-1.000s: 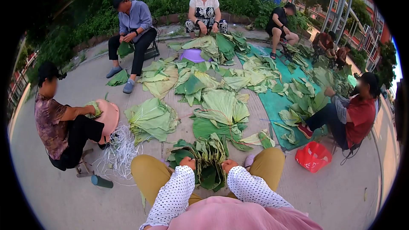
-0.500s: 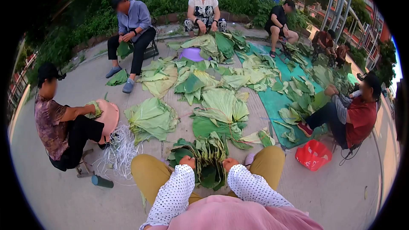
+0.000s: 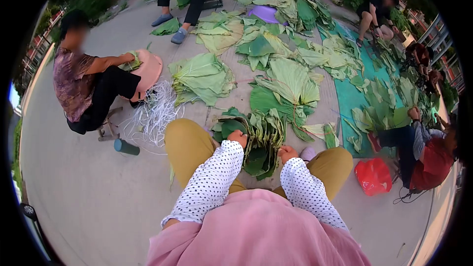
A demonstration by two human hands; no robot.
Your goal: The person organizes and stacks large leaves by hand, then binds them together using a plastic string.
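Observation:
A thick bundle of large dried green leaves [image 3: 264, 130] stands between my knees, its folded edges fanned toward me. My left hand [image 3: 238, 138] is closed on the bundle's left side. At its right edge, my right hand [image 3: 287, 153] is also closed, with fingertips pinched against the leaf edges. Both forearms wear white dotted sleeves. Just beyond the bundle lies a stack of broad leaves [image 3: 288, 83] with a reddish string across it. Another flat leaf pile [image 3: 203, 76] rests farther left. The fingers' undersides are hidden.
White plastic strips [image 3: 156, 108] lie to the left near a green cylinder [image 3: 126, 147]. A person at left holds a pink basin [image 3: 149, 69]. A red plastic bag or basket [image 3: 373, 176] sits at right. More leaves cover a teal sheet [image 3: 345, 99]; several people sit around.
The view has tilted down and turned, so the scene sits higher and people at the back are cut off. My right hand has shifted slightly down along the bundle's edge.

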